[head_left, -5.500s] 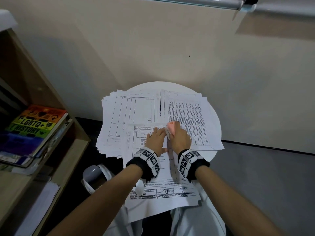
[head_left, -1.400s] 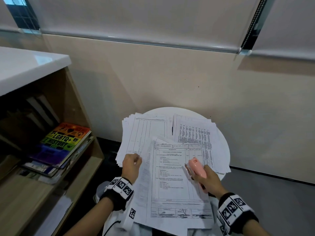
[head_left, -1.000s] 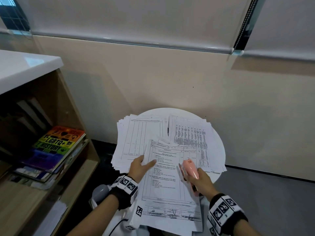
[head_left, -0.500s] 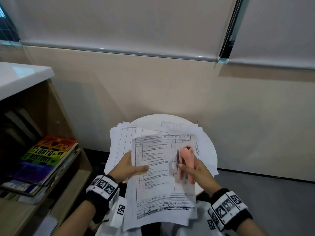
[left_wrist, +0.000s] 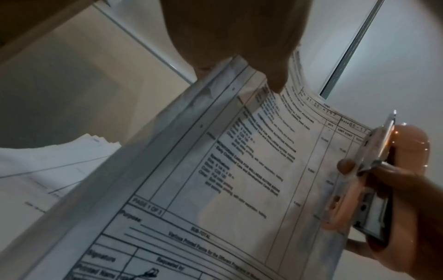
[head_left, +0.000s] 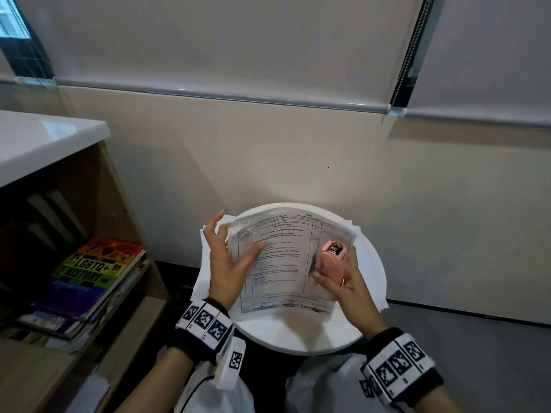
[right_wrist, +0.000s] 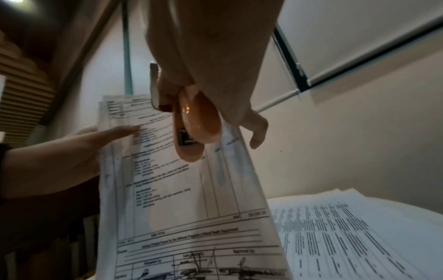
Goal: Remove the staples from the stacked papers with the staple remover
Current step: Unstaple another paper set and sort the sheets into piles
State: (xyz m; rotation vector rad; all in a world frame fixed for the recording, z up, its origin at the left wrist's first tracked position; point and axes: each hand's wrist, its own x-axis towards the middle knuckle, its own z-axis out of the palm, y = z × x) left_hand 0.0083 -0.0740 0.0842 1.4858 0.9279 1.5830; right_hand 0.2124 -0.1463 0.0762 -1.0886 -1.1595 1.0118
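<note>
Both hands hold a stapled set of printed forms [head_left: 283,257] upright above the round white table [head_left: 298,335]. My left hand [head_left: 235,248] grips its left edge, thumb [left_wrist: 275,75] across the front and fingers behind. My right hand [head_left: 331,272] holds the pink staple remover [head_left: 331,257] against the set's right edge, thumb tip [left_wrist: 345,166] on the page. The remover [right_wrist: 194,128] points its metal end up. The forms [right_wrist: 179,199] bow slightly. No staple is visible.
Loose paper stacks [head_left: 369,263] lie on the table under the raised set, also seen as a stack [right_wrist: 347,227] to the right. A wooden shelf with books [head_left: 92,269] and a white top [head_left: 44,138] stands at the left. A wall is close behind.
The set lay flat on the table under both hands; it has since been lifted, squared up and now stands upright between them. The remover stays in my right hand.
</note>
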